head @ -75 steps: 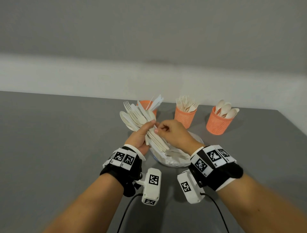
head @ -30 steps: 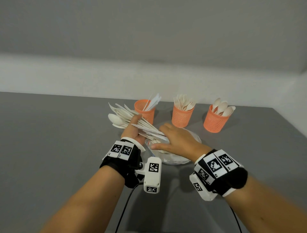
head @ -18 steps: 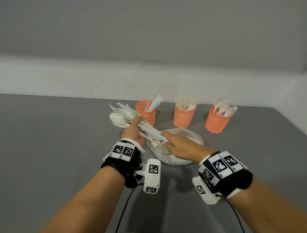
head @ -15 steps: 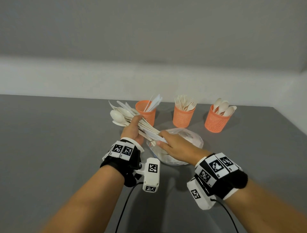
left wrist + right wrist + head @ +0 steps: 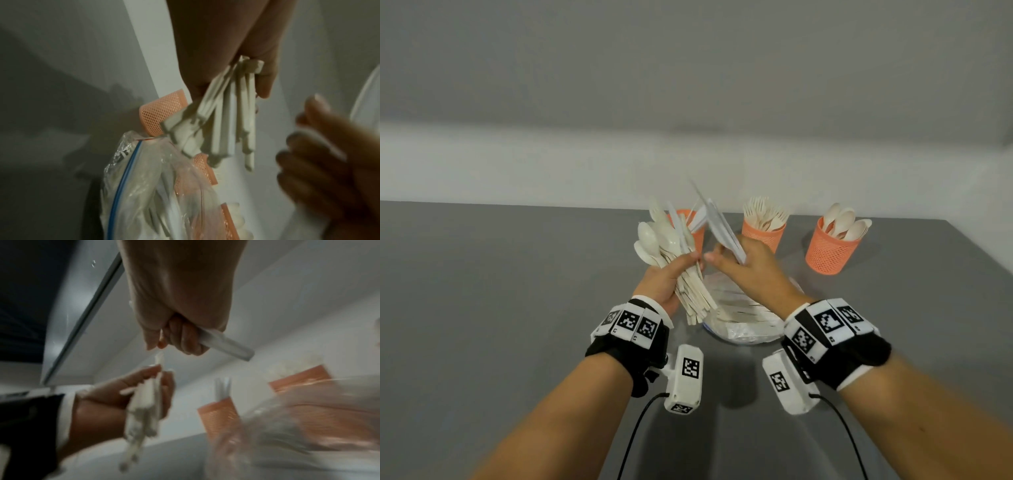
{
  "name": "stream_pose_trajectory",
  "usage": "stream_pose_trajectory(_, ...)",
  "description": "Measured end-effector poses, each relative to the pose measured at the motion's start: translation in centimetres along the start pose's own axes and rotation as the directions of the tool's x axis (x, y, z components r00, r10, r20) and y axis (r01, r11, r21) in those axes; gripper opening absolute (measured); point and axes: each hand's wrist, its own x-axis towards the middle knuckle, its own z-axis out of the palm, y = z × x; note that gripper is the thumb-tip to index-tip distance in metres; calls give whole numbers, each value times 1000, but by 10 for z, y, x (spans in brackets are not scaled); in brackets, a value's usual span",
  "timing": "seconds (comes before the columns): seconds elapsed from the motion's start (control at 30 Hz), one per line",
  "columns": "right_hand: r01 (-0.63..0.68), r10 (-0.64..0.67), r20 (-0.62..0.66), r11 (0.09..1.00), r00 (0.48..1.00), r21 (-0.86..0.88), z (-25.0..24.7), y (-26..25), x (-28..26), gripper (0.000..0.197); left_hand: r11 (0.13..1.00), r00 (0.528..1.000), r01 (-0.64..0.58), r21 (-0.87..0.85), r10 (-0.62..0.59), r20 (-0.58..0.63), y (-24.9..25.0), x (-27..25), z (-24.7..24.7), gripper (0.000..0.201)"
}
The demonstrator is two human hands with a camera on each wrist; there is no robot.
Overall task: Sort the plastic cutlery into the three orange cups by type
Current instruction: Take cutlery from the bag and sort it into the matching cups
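The left hand (image 5: 666, 279) grips a cutlery bundle (image 5: 681, 270); the right hand (image 5: 751, 270) clasps what look like knives (image 5: 720, 226), blurred.

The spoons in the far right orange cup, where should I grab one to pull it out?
Pinch a spoon by its bowl, from above. The bowls stick up past the rim of the cup, and the handles are down inside, probably hard to reach.

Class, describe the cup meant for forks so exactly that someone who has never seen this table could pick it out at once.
Start at the far edge of the grey table, where three orange mesh cups stand in a row beyond the plastic bag. Take the middle cup. Only it shows pronged fork heads; the right cup holds rounded spoon bowls, and the left cup holds flat blades.
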Motion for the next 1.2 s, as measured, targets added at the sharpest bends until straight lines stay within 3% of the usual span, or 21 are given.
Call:
stream_pose_trajectory(0.1, 28, -27, -17, 999, 999, 37, 12, -11, 8, 2, 995, 996, -58, 83, 53, 65, -7, -6, 6, 42)
stream_pose_trajectory(0.2, 16, -20, -65, 998, 998, -56, 20, -7, 13, 3, 988, 994, -102, 114, 97, 52, -8, -11, 8, 40)
stream_pose_trajectory(0.3, -38, 36, -59, 999, 998, -21, 22, -2, 17, 13, 984, 991, -130, 119, 126, 40, -8, -11, 6, 40)
stream_pose_trajectory(0.4, -84, 85, -9, 994, 996, 76, 26, -3, 18, 19, 989, 992, -115, 96, 110, 60, -8, -12, 5, 45)
stream_pose_trajectory(0.53, -138, 129, 67, 975, 989, 173, 31, -5, 21, 9, 991, 992, -85, 107, 74, 105, -3, -11, -2, 44)
stream_pose_trajectory(0.8, -224, 200, 106, 928, 974, 299, 44, -18, 36, 22, 993, 992, 89, -72, -82, 100, 13, -2, -22, 38)
stream_pose_trajectory(0.9, -228, 212, 85, 889, 974, 398, 52, -23, 41, 22, 992, 992, 90, -84, -82, 94, 19, 4, -29, 35)
stream_pose_trajectory(1.03, -273, 248, 118, 898, 962, 344, 62, -23, 47, 26, 995, 993, 74, -60, -68, 99, 25, 10, -37, 25)
stream_pose_trajectory(1.2, -333, 308, 128, 885, 943, 325, 69, -11, 55, 28, 998, 995, 70, -7, -69, 66, 28, 18, -39, 39)
